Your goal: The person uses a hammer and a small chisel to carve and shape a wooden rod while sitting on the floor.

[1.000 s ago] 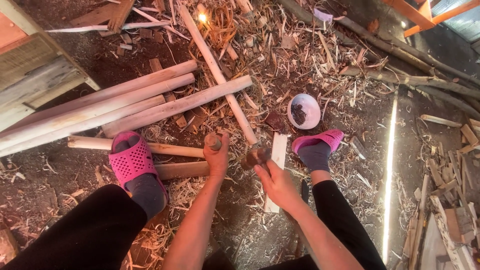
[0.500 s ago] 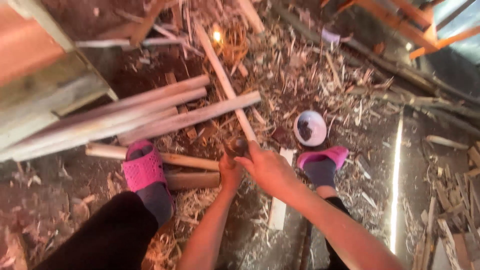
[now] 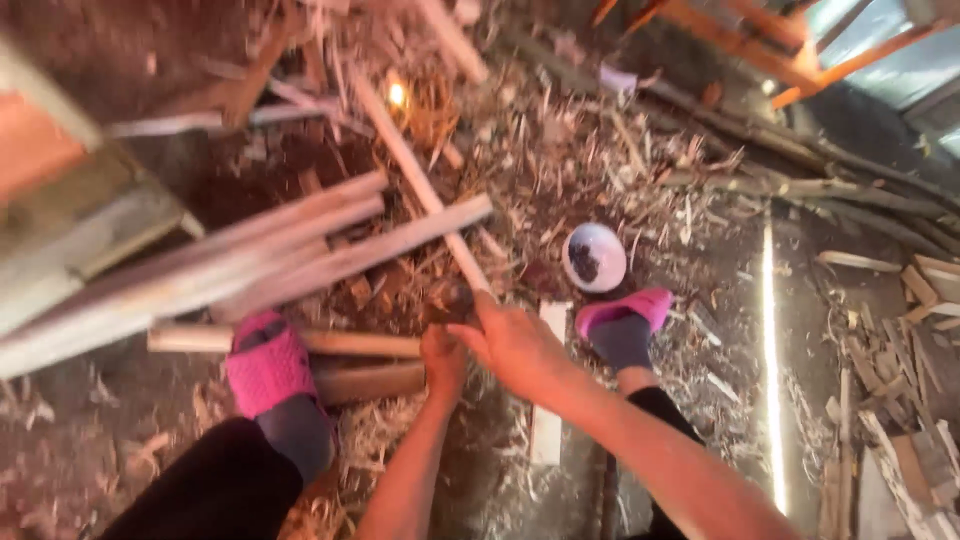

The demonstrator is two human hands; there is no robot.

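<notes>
Seen from my head camera, I crouch over a workshop floor littered with shavings, both hands meeting low between my feet. My left hand (image 3: 443,358) is clenched around the near end of a long pale stick (image 3: 415,185) that runs away from me toward a small bright flame (image 3: 397,94); gripping it at the end lets me steady its whole length. My right hand (image 3: 515,345) closes over a dark tool (image 3: 452,300) pressed against that same end, though motion blur hides exactly what the tool is. My pink sandals (image 3: 268,365) bracket the work, the left one planted on short split logs (image 3: 370,380), apparently to keep them from rolling. A bundle of peeled poles (image 3: 300,250) crowds the left side and crosses under the stick, leaving little room there. To the right, a white bowl (image 3: 594,257) sits just beyond my other foot; past it the floor opens toward scrap offcuts (image 3: 900,400).
</notes>
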